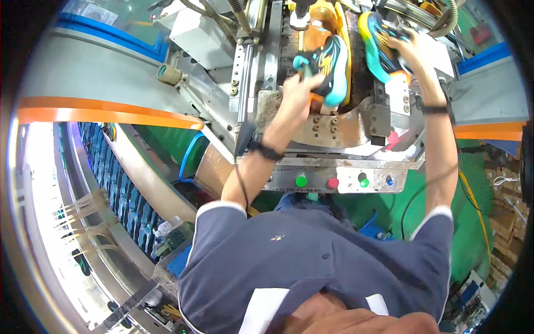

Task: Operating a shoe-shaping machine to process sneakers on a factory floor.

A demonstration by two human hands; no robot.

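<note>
My left hand (297, 99) is closed on a black sneaker (337, 69) with a teal sole edge and yellow marks. It holds this shoe over the front of a machine bed, its toe pointing toward me. My right hand (410, 51) grips a second sneaker (376, 49) by its upper, at the right side of the same bed. That shoe has a dark upper and a sole edge running from yellow to teal. Behind the left shoe lies an orange-brown, yellow-edged holder (317, 34). My fingertips are partly hidden against both shoes.
Below the bed, a metal control panel (346, 179) carries green, red and blue buttons. Metal rods (248, 83) and a white box (201, 38) stand left of the bed. Orange-edged guards (111, 113) flank the machine. A conveyor with dark blue links (119, 178) runs at left.
</note>
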